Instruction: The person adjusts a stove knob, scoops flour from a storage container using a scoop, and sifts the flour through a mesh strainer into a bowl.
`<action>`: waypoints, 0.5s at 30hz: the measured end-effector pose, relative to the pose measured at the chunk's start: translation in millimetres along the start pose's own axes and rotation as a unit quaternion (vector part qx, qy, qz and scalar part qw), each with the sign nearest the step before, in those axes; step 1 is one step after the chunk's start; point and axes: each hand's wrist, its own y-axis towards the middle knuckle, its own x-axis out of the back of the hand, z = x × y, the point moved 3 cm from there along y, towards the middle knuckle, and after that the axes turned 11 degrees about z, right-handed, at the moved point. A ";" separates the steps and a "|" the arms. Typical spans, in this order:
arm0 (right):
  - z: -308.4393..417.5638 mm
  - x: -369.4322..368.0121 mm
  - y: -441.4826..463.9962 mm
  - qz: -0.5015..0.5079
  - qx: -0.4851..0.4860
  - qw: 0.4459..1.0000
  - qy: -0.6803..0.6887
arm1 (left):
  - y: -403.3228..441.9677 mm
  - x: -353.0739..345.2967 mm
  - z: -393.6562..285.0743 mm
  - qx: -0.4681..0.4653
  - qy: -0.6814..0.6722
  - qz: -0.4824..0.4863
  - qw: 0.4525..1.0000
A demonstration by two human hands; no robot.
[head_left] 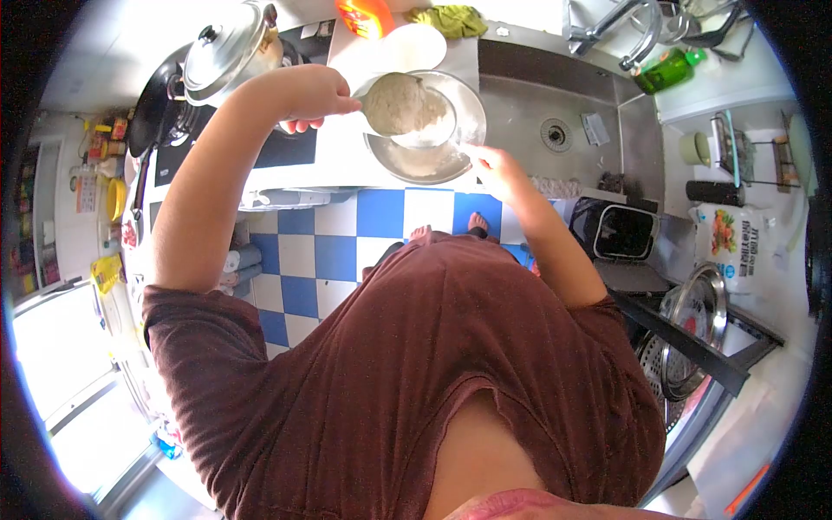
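"Kitchen, checked blue-and-white floor [336, 256]. What carries the work?"

"One pale desk [341, 159], set between the stove [293, 151] and the sink [516, 108]. A lidded pot [227, 62] stands at the stove, apart from the work."

"Next largest item?"

"A metal basin [473, 113], on the desk beside the sink, pale residue on its inner wall. Over it is a smaller round container [371, 110], apparently tilted, with pale powder [403, 102] inside."

"State of each grip?"

"Left grip [316, 94]: closed on the container's left edge. Right grip [498, 171]: fingers drawn narrow at the basin's near right rim; whether they pinch that rim or a slim handle, I cannot tell."

"Step in hand, in your judgement?"

"Tipping powder from container to basin, probably partway, as powder remains in the container. Whether any is falling cannot be made out."

"And the next move calls for what?"

"In my assessment, a firm left hold and a controlled tilt, the container's mouth inside the basin's rim, the right side steadying. Risk noted: too steep a tip could send powder onto the desk."
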 end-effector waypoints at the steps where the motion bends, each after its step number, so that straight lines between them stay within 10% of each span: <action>1: 7.4 1.3 -3.7 0.025 -0.033 0.999 -0.010 | -0.6 0.3 -0.4 0.001 0.002 -0.001 1.000; 15: -15.0 -2.4 6.6 -0.034 0.021 0.999 -0.002 | -3.1 -2.0 1.7 -0.005 0.000 -0.009 1.000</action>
